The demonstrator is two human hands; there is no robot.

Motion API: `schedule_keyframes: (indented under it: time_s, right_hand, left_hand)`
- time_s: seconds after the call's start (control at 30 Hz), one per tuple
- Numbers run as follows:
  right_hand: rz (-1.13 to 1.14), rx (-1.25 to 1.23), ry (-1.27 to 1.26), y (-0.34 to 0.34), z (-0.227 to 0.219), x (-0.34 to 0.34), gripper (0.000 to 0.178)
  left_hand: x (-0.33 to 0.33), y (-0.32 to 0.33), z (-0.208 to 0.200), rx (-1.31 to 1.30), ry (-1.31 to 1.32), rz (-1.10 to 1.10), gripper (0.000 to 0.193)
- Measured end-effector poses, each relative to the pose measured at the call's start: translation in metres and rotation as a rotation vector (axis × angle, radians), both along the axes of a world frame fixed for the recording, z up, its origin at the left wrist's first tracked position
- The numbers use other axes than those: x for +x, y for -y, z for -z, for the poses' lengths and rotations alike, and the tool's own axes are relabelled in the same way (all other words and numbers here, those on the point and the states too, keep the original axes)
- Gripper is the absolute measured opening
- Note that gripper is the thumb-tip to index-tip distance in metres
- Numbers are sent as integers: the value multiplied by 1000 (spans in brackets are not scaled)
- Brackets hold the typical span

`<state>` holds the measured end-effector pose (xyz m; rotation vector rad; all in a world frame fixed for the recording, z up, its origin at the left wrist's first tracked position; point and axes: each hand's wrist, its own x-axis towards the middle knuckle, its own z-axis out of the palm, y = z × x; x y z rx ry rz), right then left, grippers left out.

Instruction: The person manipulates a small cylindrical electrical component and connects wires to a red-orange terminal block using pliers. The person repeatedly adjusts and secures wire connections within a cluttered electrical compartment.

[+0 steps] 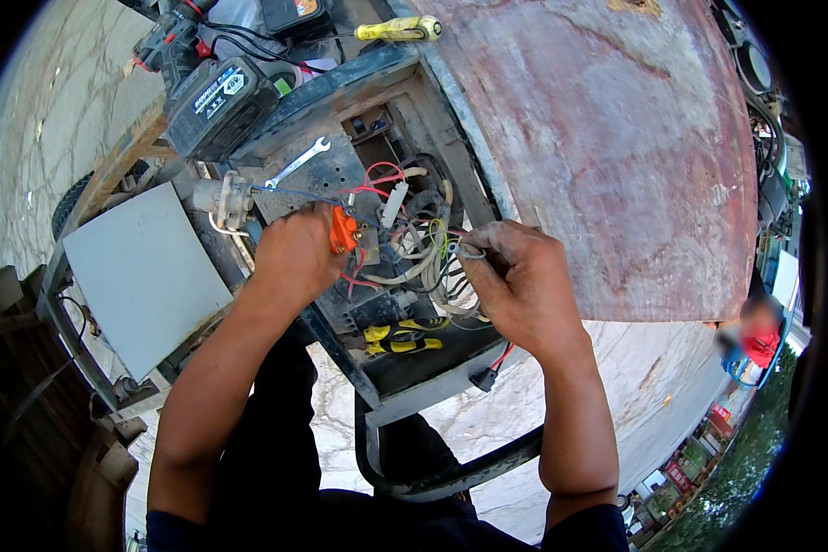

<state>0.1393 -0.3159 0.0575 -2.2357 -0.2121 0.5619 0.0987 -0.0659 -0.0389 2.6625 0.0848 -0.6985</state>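
My left hand (299,250) is closed round an orange block-shaped electrical part (344,230) with metal studs on its side. Across from it, my right hand (517,274) pinches a small grey metal piece (470,250) between thumb and fingers; its exact kind is too small to make out. Between both hands lies a tangle of wires (423,262) in red, white, black and yellow-green, inside an open metal compartment. A white connector (395,203) sits among them. Beyond my left hand, an open-ended wrench (297,164) rests on the compartment's plate.
Yellow-handled pliers (403,336) lie at the compartment's near end. A cordless power tool with a black battery (221,106) and a yellow screwdriver (398,28) are at the far side. A worn reddish board (616,156) spans the right; a grey panel (145,276) is at left.
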Motion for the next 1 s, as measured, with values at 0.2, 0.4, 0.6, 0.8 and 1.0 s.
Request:
schedule_keyframes:
  time_s: [0.2,0.4,0.6,0.8,1.0]
  right_hand:
    - [-147,-99,31,3,2,0,15]
    - [-347,-186,156,-4,5,-5,13]
    - [-486,-105,440,-32,-1,-10,17]
    - [-615,-69,-71,-49,26,-38,28]
    - [-222,-170,-244,-58,70,-43,15]
  left_hand:
    - [-4,-1,-4,9,-37,52,60]
    - [-20,-9,15,7,216,180,60]
    - [-24,-13,21,-58,328,202,60]
    - [-26,-11,21,-111,377,174,60]
    - [-29,-13,27,-117,378,153,59]
